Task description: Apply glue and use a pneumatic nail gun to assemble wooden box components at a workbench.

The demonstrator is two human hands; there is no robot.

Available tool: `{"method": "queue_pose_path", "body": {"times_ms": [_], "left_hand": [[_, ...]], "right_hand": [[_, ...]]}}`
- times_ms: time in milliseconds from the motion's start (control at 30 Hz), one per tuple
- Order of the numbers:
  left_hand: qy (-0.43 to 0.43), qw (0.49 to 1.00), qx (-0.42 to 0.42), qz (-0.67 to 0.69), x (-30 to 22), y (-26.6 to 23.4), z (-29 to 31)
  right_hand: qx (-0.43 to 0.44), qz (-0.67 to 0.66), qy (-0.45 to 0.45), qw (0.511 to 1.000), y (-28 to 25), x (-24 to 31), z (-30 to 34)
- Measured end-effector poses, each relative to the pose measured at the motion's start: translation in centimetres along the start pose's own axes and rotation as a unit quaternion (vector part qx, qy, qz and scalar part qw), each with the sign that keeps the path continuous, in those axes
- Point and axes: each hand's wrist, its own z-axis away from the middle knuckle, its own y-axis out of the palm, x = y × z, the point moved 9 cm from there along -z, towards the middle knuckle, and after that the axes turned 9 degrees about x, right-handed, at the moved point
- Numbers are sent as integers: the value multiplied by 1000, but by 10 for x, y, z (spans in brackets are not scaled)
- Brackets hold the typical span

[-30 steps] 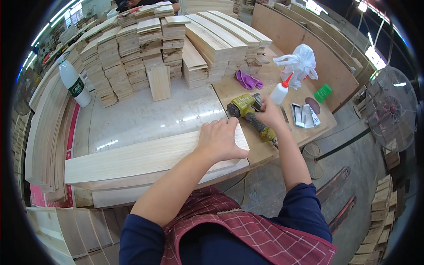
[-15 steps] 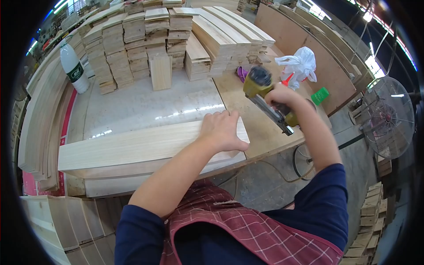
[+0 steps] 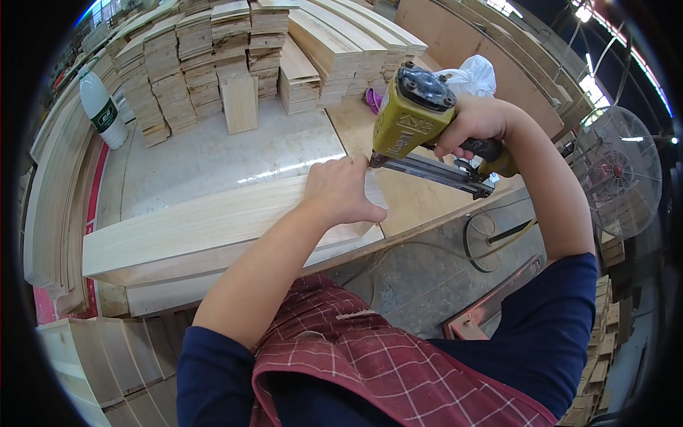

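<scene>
A long, pale wooden box point(image 3: 192, 220) lies along the front of the bench, a flat board on its top and a side board beneath. My left hand point(image 3: 340, 191) clasps its right end from above, fingers over the far edge and thumb toward the near edge. In my right hand point(image 3: 475, 127) is a yellow-green nail gun point(image 3: 413, 117), gripped by its black handle. The gun's nose is down at the far right corner of the box, close beside my left fingertips. Whether it touches the wood I cannot tell.
Stacks of short boards point(image 3: 206, 64) and longer planks point(image 3: 324, 53) line the back. A white bottle point(image 3: 102, 110) stands at the left by curved strips point(image 3: 53, 192). A plastic bag point(image 3: 475, 75) sits behind the gun. Right of the bench are a fan point(image 3: 617, 171) and a hose point(image 3: 420, 244).
My right hand has brought the nail gun left and nearer, so its nose has come to the box's right end. My left hand keeps its hold. The whole view has shifted slightly.
</scene>
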Motion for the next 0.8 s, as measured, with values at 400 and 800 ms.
{"method": "queue_pose_path", "body": {"times_ms": [400, 800], "left_hand": [[-8, 1000, 14, 0, 2, -2, 2], [-11, 1000, 25, 0, 2, 0, 2]], "right_hand": [[15, 21, 13, 1000, 3, 4, -5], [25, 56, -2, 998, 10, 12, 12]]}}
